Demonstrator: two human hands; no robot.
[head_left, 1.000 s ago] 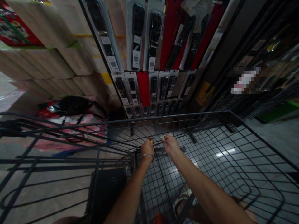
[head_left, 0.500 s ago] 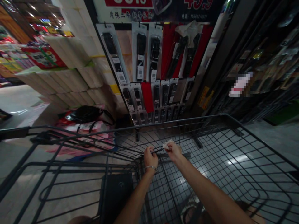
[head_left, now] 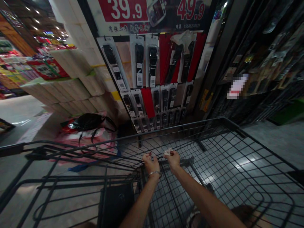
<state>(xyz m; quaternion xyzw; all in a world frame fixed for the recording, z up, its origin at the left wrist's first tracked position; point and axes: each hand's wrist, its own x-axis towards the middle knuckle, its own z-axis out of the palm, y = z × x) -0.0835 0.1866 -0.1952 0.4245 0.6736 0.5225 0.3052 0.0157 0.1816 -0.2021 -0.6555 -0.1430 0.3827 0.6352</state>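
Pinched in my right hand (head_left: 174, 161) is a crumpled white tissue (head_left: 167, 152), its folds sticking out past the fingertips. Just left of it, my left hand (head_left: 151, 164), with a bracelet (head_left: 155, 173) at the wrist, has its thumb and bent fingers apart. Nothing shows between those fingers. Both hands are inside a black wire shopping cart (head_left: 213, 148), near its far-side mesh; whether the left fingers touch the wires I cannot tell.
Packaged belts (head_left: 139, 63) hang on a display rack beyond the cart, under a price sign (head_left: 128, 12). Stacked paper packs (head_left: 68, 88) stand left, with a black bag (head_left: 87, 122) on pink packages (head_left: 95, 136). A dark panel (head_left: 117, 202) sits in the cart's left part.
The view has tilted up slightly, showing more of the price sign. My hands sit a little lower and further left in the picture. The left thumb and fingers show a wider gap.
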